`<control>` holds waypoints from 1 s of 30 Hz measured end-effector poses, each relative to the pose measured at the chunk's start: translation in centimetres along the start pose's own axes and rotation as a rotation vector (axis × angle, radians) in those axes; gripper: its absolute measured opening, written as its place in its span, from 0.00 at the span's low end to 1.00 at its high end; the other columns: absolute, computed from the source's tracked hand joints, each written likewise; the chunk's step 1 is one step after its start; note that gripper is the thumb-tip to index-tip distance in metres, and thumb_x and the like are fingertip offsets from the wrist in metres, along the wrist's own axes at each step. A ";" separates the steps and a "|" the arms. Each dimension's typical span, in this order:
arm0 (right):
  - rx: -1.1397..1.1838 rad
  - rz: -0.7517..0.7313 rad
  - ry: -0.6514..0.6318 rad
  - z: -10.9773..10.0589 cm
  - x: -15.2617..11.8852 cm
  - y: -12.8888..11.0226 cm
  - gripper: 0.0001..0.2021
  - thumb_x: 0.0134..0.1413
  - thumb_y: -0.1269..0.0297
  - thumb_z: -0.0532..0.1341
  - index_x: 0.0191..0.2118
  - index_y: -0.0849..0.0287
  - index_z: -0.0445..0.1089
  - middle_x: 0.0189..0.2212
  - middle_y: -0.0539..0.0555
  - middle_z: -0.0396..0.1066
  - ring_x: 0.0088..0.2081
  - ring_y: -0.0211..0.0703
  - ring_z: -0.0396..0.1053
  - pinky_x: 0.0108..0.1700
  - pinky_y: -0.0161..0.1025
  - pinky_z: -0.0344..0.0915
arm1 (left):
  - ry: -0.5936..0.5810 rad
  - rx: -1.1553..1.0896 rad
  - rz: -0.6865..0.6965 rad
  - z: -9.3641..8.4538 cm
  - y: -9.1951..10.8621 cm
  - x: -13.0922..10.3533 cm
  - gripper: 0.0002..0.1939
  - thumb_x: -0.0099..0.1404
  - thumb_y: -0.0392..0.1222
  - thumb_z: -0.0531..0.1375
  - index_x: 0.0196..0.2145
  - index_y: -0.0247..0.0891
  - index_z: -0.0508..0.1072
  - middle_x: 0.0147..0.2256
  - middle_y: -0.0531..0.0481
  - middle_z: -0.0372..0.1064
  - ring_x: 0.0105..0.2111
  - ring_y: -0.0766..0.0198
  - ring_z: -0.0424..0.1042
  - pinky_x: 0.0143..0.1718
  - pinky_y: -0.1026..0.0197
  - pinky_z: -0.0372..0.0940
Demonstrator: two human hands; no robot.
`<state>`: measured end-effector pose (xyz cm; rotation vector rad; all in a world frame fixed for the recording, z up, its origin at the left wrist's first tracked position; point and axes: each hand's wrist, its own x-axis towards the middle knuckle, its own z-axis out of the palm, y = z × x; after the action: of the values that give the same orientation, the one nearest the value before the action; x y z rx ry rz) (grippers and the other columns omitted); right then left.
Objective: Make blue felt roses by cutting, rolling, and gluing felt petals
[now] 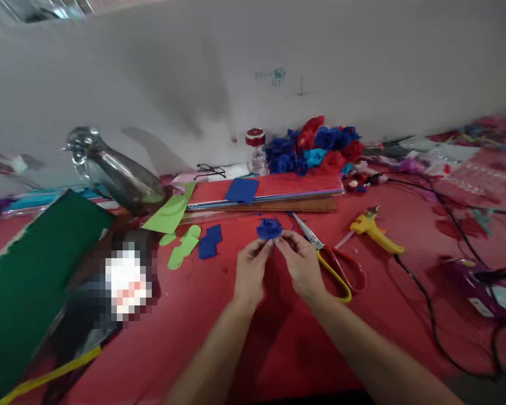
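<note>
A small blue fabric-like flower [269, 228] is pinched between my two hands above the red table. My left hand [251, 267] holds it from the left, thumb and fingers pressed together at its base. From the right, my right hand [300, 261] pinches the same base, so the fingertips nearly meet. Scissors [339, 264] with a yellow and a red handle lie just right of my right hand. Left of my hands are blue cut pieces [209, 242] and light green cut pieces [185, 246].
A yellow glue gun [376, 233] with a black cord lies at right, near a purple device [484, 287]. Stacked coloured sheets [278, 188], a jar [257, 152] and a pile of red and blue flowers [312, 147] stand behind. At left are a metal jug [122, 174] and a green board [37, 281].
</note>
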<state>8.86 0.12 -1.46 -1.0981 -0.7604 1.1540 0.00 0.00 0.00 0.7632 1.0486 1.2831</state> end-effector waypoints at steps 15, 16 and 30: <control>-0.455 -0.547 0.038 -0.6 -1.2 -0.3 0.04 0.48 0.69 0.62 0.32 0.55 0.72 0.30 0.51 0.75 0.34 0.43 0.71 0.41 0.41 0.67 | 0.130 0.324 0.298 -0.8 -0.8 -0.5 0.07 0.56 0.37 0.60 0.30 0.37 0.79 0.32 0.49 0.77 0.35 0.61 0.72 0.42 0.59 0.66; -0.460 -0.580 0.038 -0.6 -1.3 -0.2 0.04 0.48 0.70 0.62 0.32 0.55 0.73 0.30 0.51 0.75 0.34 0.43 0.71 0.41 0.41 0.67 | 0.145 0.331 0.317 -0.8 -1.0 -0.5 0.07 0.56 0.38 0.60 0.29 0.37 0.79 0.31 0.49 0.77 0.34 0.61 0.72 0.41 0.60 0.66; -0.237 -0.183 0.066 -0.2 -1.1 0.1 0.07 0.47 0.60 0.65 0.33 0.57 0.76 0.33 0.53 0.77 0.36 0.44 0.73 0.44 0.44 0.68 | 0.190 0.633 0.559 -1.0 -1.3 -0.3 0.09 0.61 0.41 0.60 0.34 0.40 0.81 0.33 0.46 0.78 0.34 0.60 0.75 0.41 0.56 0.68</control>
<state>8.73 -0.97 -1.60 -1.2289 -0.9427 0.8852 -0.39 -0.64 -1.44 1.5155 1.4884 1.5209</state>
